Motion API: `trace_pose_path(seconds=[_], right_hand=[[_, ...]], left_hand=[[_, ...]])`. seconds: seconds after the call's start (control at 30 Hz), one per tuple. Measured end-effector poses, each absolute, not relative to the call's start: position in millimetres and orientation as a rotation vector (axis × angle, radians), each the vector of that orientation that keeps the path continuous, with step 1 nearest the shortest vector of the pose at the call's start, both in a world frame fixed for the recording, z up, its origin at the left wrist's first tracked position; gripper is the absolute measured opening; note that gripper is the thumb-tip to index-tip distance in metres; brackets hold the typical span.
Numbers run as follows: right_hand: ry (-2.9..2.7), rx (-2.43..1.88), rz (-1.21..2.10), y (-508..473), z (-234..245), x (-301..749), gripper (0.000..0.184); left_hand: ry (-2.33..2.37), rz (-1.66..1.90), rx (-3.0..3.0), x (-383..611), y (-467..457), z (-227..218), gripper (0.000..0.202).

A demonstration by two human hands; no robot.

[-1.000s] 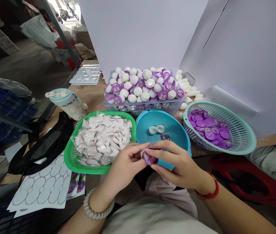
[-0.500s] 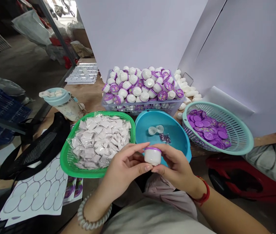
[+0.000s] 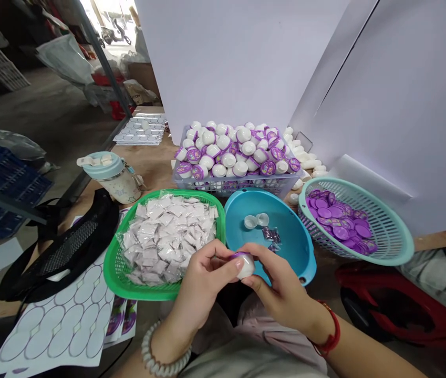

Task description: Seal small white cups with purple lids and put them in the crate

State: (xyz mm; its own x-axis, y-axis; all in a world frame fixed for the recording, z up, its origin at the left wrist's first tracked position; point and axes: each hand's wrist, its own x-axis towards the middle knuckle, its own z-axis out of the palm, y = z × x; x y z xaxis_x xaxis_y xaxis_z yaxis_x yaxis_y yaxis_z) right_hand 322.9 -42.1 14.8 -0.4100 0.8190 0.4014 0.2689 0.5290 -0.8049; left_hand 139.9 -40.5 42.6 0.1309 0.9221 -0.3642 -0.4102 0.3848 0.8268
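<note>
Hands [image 3: 207, 289] pinch the purple-topped white cup [image 3: 246, 265], no longer upright, apparently tilted left.

- Bare left hand [image 3: 203, 289] and forearm, with a chunky bracelet [image 3: 164, 357] of pale, pearly beads around the wrist
- Bare right hand [image 3: 281, 299], with a thin red cord bracelet [image 3: 331, 336] at the wrist
- Fingers [image 3: 223, 257] with short, unpainted nails
- Loose cream top [image 3: 246, 362] across the front of the body
- Pale pink cloth [image 3: 270, 336] bunched at the lap; whether trousers or something else is hidden
</note>
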Motion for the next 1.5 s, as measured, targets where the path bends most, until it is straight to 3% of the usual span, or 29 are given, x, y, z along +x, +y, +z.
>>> trace_pose_path(seconds=[0.33, 0.47, 0.53, 0.63, 0.7, 0.83, 1.0, 1.13, 1.33, 1.5], right_hand=[[-1.931, -0.926, 0.799, -33, 23, 318, 0.031], [-1.905, -0.869, 0.932, -18, 39, 312, 0.025], [-1.954, -0.862, 0.892, -1, 47, 313, 0.028], [-2.012, -0.934, 0.710, 46, 61, 319, 0.033], [-2.013, -1.045, 0.534, 91, 73, 322, 0.040], [-2.117, -1.305, 0.223, 184, 96, 305, 0.047], [-2.342, -1.269, 0.148, 249, 112, 244, 0.041], [-2.584, -1.154, 0.080, 269, 105, 204, 0.034], [-2.656, -1.154, -0.062, 280, 93, 195, 0.043], [-2.626, -1.186, -0.125, 281, 91, 202, 0.041]], left_hand=[[1.034, 1.189, 0.750, 140, -48, 33, 0.036], [1.046, 1.157, 0.871, 132, -46, 26, 0.045], [1.189, 1.178, 0.991, 120, -38, 28, 0.049], [1.614, 1.267, 1.293, 90, -23, 34, 0.030], [1.883, 1.246, 1.529, 67, -14, 36, 0.033], [2.100, 0.895, 1.828, 36, -4, 35, 0.023], [2.119, 0.230, 1.864, 37, -1, 38, 0.023], [2.048, 0.068, 1.892, 40, 4, 38, 0.023], [1.996, -0.123, 1.902, 39, 6, 31, 0.058], [2.001, -0.170, 1.940, 40, 9, 26, 0.039]])
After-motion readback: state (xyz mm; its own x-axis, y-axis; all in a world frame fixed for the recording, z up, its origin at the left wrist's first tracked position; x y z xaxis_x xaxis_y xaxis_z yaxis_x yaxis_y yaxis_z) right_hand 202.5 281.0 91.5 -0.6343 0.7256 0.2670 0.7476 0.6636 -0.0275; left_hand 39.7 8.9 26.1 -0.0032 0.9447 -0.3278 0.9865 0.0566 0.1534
